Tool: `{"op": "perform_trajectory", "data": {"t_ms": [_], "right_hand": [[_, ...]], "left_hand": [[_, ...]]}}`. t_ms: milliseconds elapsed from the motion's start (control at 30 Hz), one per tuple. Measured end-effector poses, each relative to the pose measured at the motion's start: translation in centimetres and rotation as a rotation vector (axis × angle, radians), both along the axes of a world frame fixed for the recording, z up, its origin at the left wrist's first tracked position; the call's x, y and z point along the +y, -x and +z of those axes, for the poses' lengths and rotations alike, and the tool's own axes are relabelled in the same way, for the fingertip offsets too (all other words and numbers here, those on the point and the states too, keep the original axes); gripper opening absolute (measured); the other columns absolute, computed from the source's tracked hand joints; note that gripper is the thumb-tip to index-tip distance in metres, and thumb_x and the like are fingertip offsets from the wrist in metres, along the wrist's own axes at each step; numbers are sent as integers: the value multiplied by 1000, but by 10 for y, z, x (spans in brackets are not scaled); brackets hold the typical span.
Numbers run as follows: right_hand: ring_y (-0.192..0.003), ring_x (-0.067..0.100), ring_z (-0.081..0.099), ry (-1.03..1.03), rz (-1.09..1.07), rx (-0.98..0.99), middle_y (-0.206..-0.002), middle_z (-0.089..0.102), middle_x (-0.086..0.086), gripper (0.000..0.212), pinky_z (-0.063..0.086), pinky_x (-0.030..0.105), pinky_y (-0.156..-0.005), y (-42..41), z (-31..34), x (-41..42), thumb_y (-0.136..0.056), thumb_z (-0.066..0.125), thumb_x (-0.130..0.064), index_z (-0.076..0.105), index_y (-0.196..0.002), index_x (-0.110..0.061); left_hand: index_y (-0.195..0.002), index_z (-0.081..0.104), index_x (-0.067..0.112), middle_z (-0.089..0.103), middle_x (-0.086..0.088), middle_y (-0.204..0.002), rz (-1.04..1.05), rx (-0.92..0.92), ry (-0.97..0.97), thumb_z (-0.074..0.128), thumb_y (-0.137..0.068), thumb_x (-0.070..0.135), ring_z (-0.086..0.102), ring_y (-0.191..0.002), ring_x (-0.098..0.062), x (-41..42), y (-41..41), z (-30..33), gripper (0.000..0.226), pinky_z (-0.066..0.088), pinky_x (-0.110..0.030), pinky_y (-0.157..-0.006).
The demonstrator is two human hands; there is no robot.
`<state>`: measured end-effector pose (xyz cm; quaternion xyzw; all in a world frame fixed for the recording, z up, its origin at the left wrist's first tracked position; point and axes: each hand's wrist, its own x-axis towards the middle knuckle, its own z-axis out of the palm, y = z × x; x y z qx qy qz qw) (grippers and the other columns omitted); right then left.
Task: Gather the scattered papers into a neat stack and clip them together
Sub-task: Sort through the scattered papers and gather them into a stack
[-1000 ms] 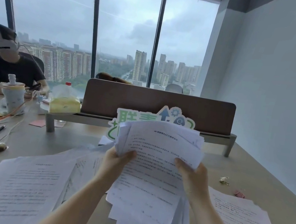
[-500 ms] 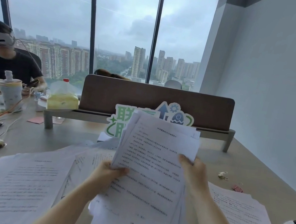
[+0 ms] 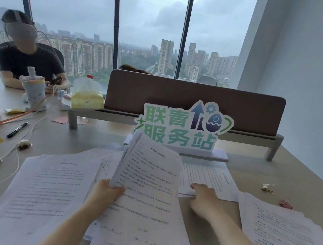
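the left hand [image 3: 106, 193] has its grip closed on a thick sheaf of white printed papers [image 3: 144, 200], thumb over the left edge of the top sheet and fingers hidden behind; the sheaf is held tilted up off the pale wooden bench [image 3: 296, 175], its lower edges uneven and fanned. the right hand [image 3: 205, 201] reaches to the right of the sheaf, its fingers loosely curved and resting on the near edge of a flat white printed sheet [image 3: 208, 178] lying on the bench; whether its grip pinches that sheet cannot be told.

more loose white printed pages lie spread at near left [image 3: 39, 192] and a further pile of white printed pages at near right [image 3: 289, 244], both flat on the bench. far right of the right hand, a small gold-coloured binder clip [image 3: 267, 188] lies on the bench, with a small pink clip [image 3: 286, 204] just nearer, both well apart from the papers.

behind the sheaf stands a green and white cut-out sign with chinese characters [image 3: 180, 129], in front of a brown desk divider panel [image 3: 195, 102]. at far left sit a black pen [image 3: 17, 129], a pale patterned cup with a lid [image 3: 32, 91], a yellow tissue pack [image 3: 87, 98] and a person in a dark t-shirt [image 3: 28, 63].
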<state>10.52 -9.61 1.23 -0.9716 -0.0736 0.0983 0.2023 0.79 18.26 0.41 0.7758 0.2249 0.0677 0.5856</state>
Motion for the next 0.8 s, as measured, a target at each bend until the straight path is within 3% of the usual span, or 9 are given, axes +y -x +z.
{"op": "perform_trajectory", "data": {"t_ms": [133, 233, 367, 500, 567, 633, 800], "right_hand": [[-134, 31, 40, 344, 171, 19, -149, 39, 5, 64, 40, 44, -108, -22, 11, 17, -87, 54, -21, 37, -148, -24], [-125, 32, 47, 544, 306, 98, -140, 46, 8, 64, 45, 40, -101, -37, 24, 32, -85, 61, -24, 39, -145, -22], [-118, 29, 56, 652, 383, 151, -138, 50, 9, 78, 50, 38, -95, -50, 29, 47, -82, 70, -21, 31, -149, -23], [-110, 30, 58, 594, 345, 102, -129, 54, 12, 63, 47, 35, -83, -56, 22, 52, -88, 59, -19, 34, -146, -20], [-100, 28, 58, 510, 276, 48, -116, 60, 12, 38, 42, 33, -78, -57, 19, 51, -95, 45, -28, 51, -130, -13], [-93, 26, 57, 461, 298, -112, -110, 63, 11, 39, 42, 33, -77, -56, 7, 48, -99, 35, -38, 62, -112, -13], [-85, 21, 56, 252, 21, -274, -99, 63, 7, 18, 47, 32, -75, -52, -15, 38, -95, 40, -15, 57, -102, -15]], "left_hand": [[-78, 72, 10, 76, -15, -77, 36, 40, -19, 71, -83, 11, 73, -73, -34, 17, 3, 0, 6, 60, -49, -74], [-82, 72, 8, 76, -14, -79, 40, 65, -27, 68, -85, 11, 73, -73, -32, 28, 9, 2, 5, 61, -42, -71], [-89, 73, 7, 76, -17, -81, 54, 104, -28, 69, -84, 14, 73, -76, -35, 39, 16, 0, 10, 61, -46, -73], [-95, 72, 0, 75, -23, -87, 69, 120, 15, 69, -85, 13, 72, -82, -40, 43, 19, -4, 17, 60, -48, -72], [-95, 72, 5, 76, -17, -83, 71, 142, 50, 70, -85, 16, 74, -76, -35, 45, 19, -5, 15, 62, -42, -67], [-97, 71, 7, 77, -14, -81, 75, 161, 86, 71, -86, 17, 74, -71, -30, 47, 19, -6, 15, 60, -34, -59], [-100, 70, 6, 77, -13, -81, 78, 186, 144, 73, -84, 18, 75, -71, -30, 52, 18, -6, 20, 60, -36, -62]]}}
